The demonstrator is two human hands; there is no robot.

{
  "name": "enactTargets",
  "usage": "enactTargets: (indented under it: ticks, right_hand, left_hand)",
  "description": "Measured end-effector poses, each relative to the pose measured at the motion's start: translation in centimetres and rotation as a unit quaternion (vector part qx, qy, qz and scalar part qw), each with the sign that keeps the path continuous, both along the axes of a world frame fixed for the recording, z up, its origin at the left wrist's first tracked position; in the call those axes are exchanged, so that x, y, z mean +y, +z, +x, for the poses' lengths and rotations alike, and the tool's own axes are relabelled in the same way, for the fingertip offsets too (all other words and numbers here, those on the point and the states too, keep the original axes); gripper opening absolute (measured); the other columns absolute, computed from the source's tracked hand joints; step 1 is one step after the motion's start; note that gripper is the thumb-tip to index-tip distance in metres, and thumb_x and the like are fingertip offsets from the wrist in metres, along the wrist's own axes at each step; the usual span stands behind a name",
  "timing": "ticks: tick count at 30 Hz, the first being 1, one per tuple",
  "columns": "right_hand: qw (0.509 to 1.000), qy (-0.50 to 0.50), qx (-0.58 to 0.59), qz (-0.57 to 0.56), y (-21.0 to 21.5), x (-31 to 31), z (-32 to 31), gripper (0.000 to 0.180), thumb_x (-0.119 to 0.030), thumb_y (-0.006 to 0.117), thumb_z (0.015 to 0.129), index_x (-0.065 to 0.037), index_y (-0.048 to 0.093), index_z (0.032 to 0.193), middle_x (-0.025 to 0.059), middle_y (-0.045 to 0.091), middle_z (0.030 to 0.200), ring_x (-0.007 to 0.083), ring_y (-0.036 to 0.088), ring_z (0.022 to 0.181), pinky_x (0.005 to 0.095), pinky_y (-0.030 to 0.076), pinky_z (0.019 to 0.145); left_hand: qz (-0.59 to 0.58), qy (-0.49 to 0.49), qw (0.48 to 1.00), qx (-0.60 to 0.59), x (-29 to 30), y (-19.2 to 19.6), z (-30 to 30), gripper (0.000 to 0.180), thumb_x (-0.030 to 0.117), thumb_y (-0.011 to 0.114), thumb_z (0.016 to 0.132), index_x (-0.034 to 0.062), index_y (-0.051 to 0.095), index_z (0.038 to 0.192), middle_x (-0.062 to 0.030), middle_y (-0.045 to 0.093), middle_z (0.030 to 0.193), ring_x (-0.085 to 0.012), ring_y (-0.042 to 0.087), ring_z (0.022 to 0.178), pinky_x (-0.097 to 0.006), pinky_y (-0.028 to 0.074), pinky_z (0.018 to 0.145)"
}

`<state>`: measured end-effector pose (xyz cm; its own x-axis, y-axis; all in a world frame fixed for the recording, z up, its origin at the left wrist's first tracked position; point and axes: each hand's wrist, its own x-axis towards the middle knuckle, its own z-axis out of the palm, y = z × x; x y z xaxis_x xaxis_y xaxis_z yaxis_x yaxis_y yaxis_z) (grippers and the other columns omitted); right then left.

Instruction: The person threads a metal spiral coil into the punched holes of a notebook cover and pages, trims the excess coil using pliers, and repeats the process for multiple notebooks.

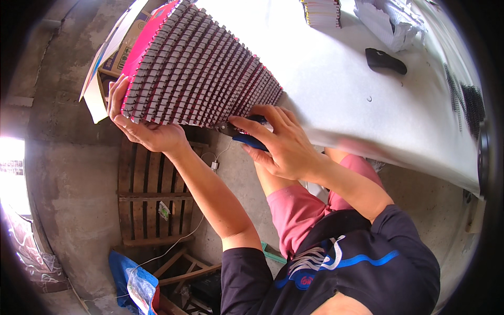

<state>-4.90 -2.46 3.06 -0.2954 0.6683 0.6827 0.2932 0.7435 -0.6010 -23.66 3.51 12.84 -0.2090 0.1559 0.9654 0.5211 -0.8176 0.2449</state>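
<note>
A thick stack of wire-bound booklets [194, 68] with a bright pink cover leans at the table's left edge, its bound side toward me in rows of dark wire loops and pale page edges. My left hand [147, 128] cups the stack's lower left corner, fingers up along the pink side. Closed around blue-handled pliers [250, 140], my right hand [289, 144] is at the lower right end of the bound side. The metal head of the pliers meets the lowest row there; whether its jaws grip a wire cannot be made out.
On the white table [325, 79] lie a black curved object [386, 61], a small wire bit [369, 98], crumpled white wrapping [391, 29], another booklet stack [322, 13] and black wire loops [470, 102]. A cardboard box [123, 52] sits behind my left hand. Below are a wooden pallet [157, 210] and blue bag [123, 273].
</note>
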Motion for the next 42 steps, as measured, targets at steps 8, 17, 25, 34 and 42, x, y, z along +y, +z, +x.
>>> enactTargets:
  ticks: [8, 17, 25, 34, 42]
  right_hand:
    - [0.998, -0.024, -0.032, 0.039, -0.1, 0.5, -0.2, 0.052, -0.021, 0.067, 0.075, -0.02, 0.051, 0.125, 0.0094, 0.047, 0.109, 0.0267, 0.048, 0.103, 0.0421, 0.036, 0.088]
    - [0.789, 0.312, 0.16, -0.504, 1.5, 1.0, 1.4, 0.032, -0.019, 0.053, 0.091, -0.008, 0.054, 0.121, 0.0159, 0.06, 0.088, 0.029, 0.058, 0.076, 0.0355, 0.046, 0.076]
    - [1.0, 0.001, 0.003, 0.0, -0.5, 0.0, 0.7, 0.052, -0.017, 0.065, 0.076, -0.019, 0.051, 0.126, 0.0102, 0.049, 0.108, 0.029, 0.049, 0.101, 0.042, 0.036, 0.09]
    - [0.902, 0.238, 0.089, -0.35, 0.3, -0.3, 0.7, 0.037, -0.016, 0.057, 0.086, -0.013, 0.053, 0.122, 0.0129, 0.053, 0.103, 0.029, 0.055, 0.093, 0.038, 0.044, 0.079]
    - [0.999, -0.018, 0.0, -0.031, -1.1, -0.9, 0.6, 0.048, -0.02, 0.063, 0.08, -0.017, 0.049, 0.125, 0.013, 0.05, 0.106, 0.0288, 0.051, 0.099, 0.0434, 0.039, 0.087]
  left_hand:
    - [-0.003, 0.0, 1.0, -0.018, 0.1, 0.0, 0.2, 0.055, 0.034, 0.019, 0.099, -0.0068, 0.055, 0.101, -0.0181, 0.056, 0.104, -0.0301, 0.052, 0.104, -0.046, 0.038, 0.097]
    - [0.009, -0.011, 1.0, -0.011, 0.2, -0.2, 0.2, 0.054, 0.035, 0.02, 0.099, -0.007, 0.055, 0.101, -0.0183, 0.056, 0.103, -0.0295, 0.053, 0.102, -0.046, 0.04, 0.096]
    - [-0.005, -0.034, 0.998, -0.045, 0.1, -0.2, 0.2, 0.053, 0.036, 0.022, 0.098, -0.0059, 0.054, 0.103, -0.0174, 0.055, 0.105, -0.0289, 0.051, 0.106, -0.047, 0.039, 0.098]
    - [-0.005, -0.054, 0.997, -0.049, 0.1, -0.3, 0.4, 0.049, 0.034, 0.024, 0.097, -0.0044, 0.054, 0.104, -0.0171, 0.054, 0.107, -0.0297, 0.05, 0.108, -0.047, 0.039, 0.098]
    - [-0.004, -0.008, 1.0, -0.018, 0.0, -0.2, -0.1, 0.051, 0.034, 0.022, 0.097, -0.0047, 0.054, 0.102, -0.0169, 0.055, 0.106, -0.0305, 0.05, 0.106, -0.048, 0.037, 0.099]
